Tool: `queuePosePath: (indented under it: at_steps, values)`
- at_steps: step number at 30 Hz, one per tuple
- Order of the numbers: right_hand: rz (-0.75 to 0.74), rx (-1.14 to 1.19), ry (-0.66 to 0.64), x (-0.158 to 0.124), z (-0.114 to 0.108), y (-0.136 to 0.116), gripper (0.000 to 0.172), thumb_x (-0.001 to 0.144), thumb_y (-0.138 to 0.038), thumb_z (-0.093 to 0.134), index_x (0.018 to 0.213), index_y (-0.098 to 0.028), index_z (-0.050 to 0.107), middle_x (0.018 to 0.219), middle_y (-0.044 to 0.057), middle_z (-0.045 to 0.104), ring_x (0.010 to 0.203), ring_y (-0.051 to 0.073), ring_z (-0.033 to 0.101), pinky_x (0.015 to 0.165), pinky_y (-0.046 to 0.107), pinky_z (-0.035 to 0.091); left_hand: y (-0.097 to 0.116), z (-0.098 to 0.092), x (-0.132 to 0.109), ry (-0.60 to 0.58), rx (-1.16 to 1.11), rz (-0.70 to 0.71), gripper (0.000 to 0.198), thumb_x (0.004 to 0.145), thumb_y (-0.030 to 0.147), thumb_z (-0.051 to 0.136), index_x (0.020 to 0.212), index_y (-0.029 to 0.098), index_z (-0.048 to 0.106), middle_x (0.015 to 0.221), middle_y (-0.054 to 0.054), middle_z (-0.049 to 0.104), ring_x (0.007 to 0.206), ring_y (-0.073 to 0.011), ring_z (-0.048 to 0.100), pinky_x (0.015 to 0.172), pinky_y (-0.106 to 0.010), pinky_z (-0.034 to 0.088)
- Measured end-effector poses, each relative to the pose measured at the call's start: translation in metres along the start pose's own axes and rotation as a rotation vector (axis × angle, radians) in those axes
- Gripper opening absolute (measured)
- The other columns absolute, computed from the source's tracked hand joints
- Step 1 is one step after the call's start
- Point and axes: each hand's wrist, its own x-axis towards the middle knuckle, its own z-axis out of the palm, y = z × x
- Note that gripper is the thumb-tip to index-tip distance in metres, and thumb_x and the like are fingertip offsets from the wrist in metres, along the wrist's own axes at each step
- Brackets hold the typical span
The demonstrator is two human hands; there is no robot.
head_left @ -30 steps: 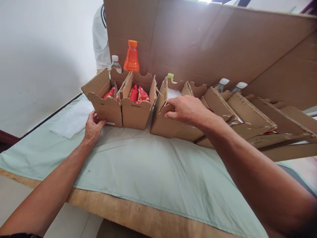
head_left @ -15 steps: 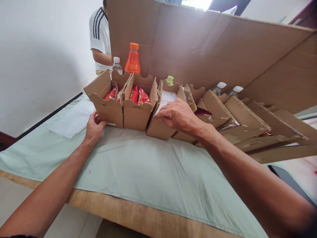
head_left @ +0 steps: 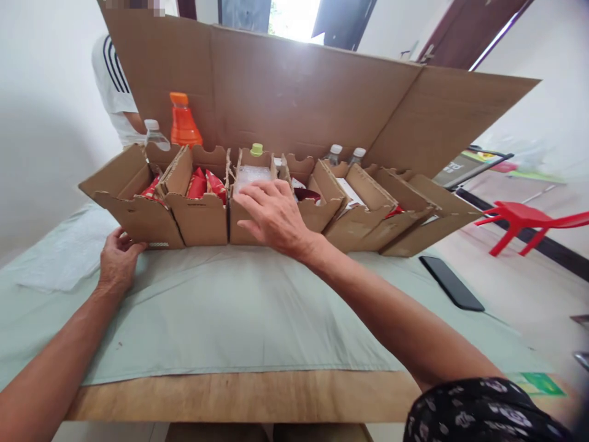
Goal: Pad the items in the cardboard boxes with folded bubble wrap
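A row of open cardboard boxes stands on the green cloth. My left hand (head_left: 118, 258) rests at the lower left corner of the leftmost box (head_left: 142, 221), fingers apart and partly behind it. My right hand (head_left: 271, 215) hovers over the front of the third box (head_left: 239, 224), fingers spread, holding nothing. Bubble wrap (head_left: 253, 175) lies inside that box. Red packets (head_left: 197, 184) fill the second box (head_left: 202, 224). Dark red and white items show in the box to the right of my right hand.
Behind the row stand an orange bottle (head_left: 184, 126), clear bottles (head_left: 156, 136) and a tall cardboard panel (head_left: 294, 92). A phone (head_left: 451, 283) lies at right; bubble wrap (head_left: 55, 258) at left. A person in white (head_left: 113, 86) is behind. A red chair (head_left: 519, 215) stands right.
The view has swung right, showing the chair and whole phone. My right hand has opened and lifted off the third box's edge. My left hand stays at the leftmost box.
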Motion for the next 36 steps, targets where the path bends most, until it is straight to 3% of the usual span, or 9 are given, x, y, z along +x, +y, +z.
queuePosePath:
  at_steps: [3, 6, 9, 12, 14, 19, 26, 29, 36]
  values:
    - [0.008, 0.12, 0.159, -0.052, -0.009, -0.008, 0.024, 0.103, -0.025, 0.055, 0.122, -0.019, 0.069, 0.137, 0.01, 0.07, 0.131, 0.026, 0.055, 0.108, 0.045, 0.033, 0.024, -0.002, -0.02, 0.211, 0.185, -0.104, 0.058, 0.064, 0.039, 0.086, 0.112, 0.034, 0.055, 0.115, 0.001, 0.071, 0.13, -0.0454, 0.059, 0.113, -0.083, 0.039]
    - [0.094, 0.2, 0.195, -0.118, -0.002, -0.002, 0.02, 0.102, -0.02, 0.054, 0.11, -0.022, 0.072, 0.13, 0.008, 0.074, 0.124, 0.025, 0.062, 0.105, 0.044, 0.039, 0.056, 0.008, -0.065, 0.228, 0.319, -0.059, 0.067, 0.07, 0.048, 0.084, 0.13, 0.042, 0.053, 0.148, 0.004, 0.06, 0.146, -0.0433, 0.048, 0.117, -0.075, 0.043]
    - [0.271, 0.244, 0.139, -0.182, 0.017, 0.014, 0.018, 0.099, -0.019, 0.057, 0.106, -0.021, 0.073, 0.125, 0.01, 0.076, 0.117, 0.026, 0.065, 0.1, 0.044, 0.043, 0.086, 0.04, -0.121, 0.07, 0.548, 0.079, 0.075, 0.084, 0.047, 0.071, 0.152, 0.031, 0.044, 0.159, -0.008, 0.053, 0.139, -0.0434, 0.056, 0.082, -0.052, 0.066]
    - [0.389, 0.245, 0.072, -0.23, 0.037, 0.023, 0.017, 0.096, -0.015, 0.059, 0.104, -0.018, 0.074, 0.123, 0.013, 0.076, 0.113, 0.028, 0.067, 0.094, 0.044, 0.047, 0.105, 0.089, -0.162, -0.194, 0.566, 0.28, 0.057, 0.092, 0.039, 0.061, 0.147, 0.024, 0.053, 0.156, -0.013, 0.054, 0.138, -0.0393, 0.057, 0.054, -0.029, 0.058]
    - [0.432, 0.241, 0.02, -0.251, 0.047, 0.021, 0.017, 0.094, -0.015, 0.063, 0.105, -0.018, 0.075, 0.125, 0.015, 0.075, 0.112, 0.029, 0.067, 0.092, 0.044, 0.048, 0.112, 0.123, -0.177, -0.345, 0.561, 0.408, 0.043, 0.096, 0.032, 0.056, 0.138, 0.024, 0.06, 0.153, -0.014, 0.057, 0.136, -0.036, 0.058, 0.058, -0.028, 0.06]
    - [0.497, 0.255, -0.097, -0.27, 0.06, 0.004, 0.023, 0.095, -0.02, 0.066, 0.117, -0.018, 0.073, 0.136, 0.014, 0.071, 0.121, 0.03, 0.063, 0.096, 0.045, 0.048, 0.123, 0.209, -0.187, -0.594, 0.502, 0.638, 0.034, 0.096, 0.025, 0.056, 0.127, 0.021, 0.068, 0.143, -0.015, 0.065, 0.132, -0.0342, 0.06, 0.107, -0.058, 0.055]
    - [0.539, 0.302, -0.143, -0.271, 0.06, 0.0, 0.026, 0.1, -0.024, 0.061, 0.122, -0.015, 0.071, 0.133, 0.014, 0.07, 0.122, 0.029, 0.06, 0.096, 0.044, 0.046, 0.122, 0.308, -0.196, -0.806, 0.407, 0.556, 0.034, 0.099, 0.033, 0.054, 0.124, 0.019, 0.072, 0.139, -0.015, 0.068, 0.132, -0.0313, 0.061, 0.113, -0.055, 0.05]
    - [0.553, 0.314, -0.157, -0.271, 0.059, 0.0, 0.032, 0.101, -0.023, 0.06, 0.13, -0.013, 0.068, 0.133, 0.014, 0.07, 0.123, 0.028, 0.058, 0.098, 0.044, 0.045, 0.114, 0.323, -0.2, -0.838, 0.389, 0.525, 0.039, 0.104, 0.035, 0.042, 0.124, 0.019, 0.072, 0.13, -0.014, 0.074, 0.121, -0.0278, 0.066, 0.108, -0.052, 0.053]
    - [0.56, 0.345, -0.167, -0.273, 0.059, -0.001, 0.032, 0.099, -0.022, 0.061, 0.129, -0.013, 0.068, 0.129, 0.013, 0.07, 0.122, 0.027, 0.058, 0.097, 0.044, 0.045, 0.107, 0.316, -0.204, -0.85, 0.349, 0.495, 0.045, 0.106, 0.039, 0.037, 0.129, 0.019, 0.071, 0.133, -0.014, 0.073, 0.125, -0.0285, 0.066, 0.112, -0.052, 0.05]
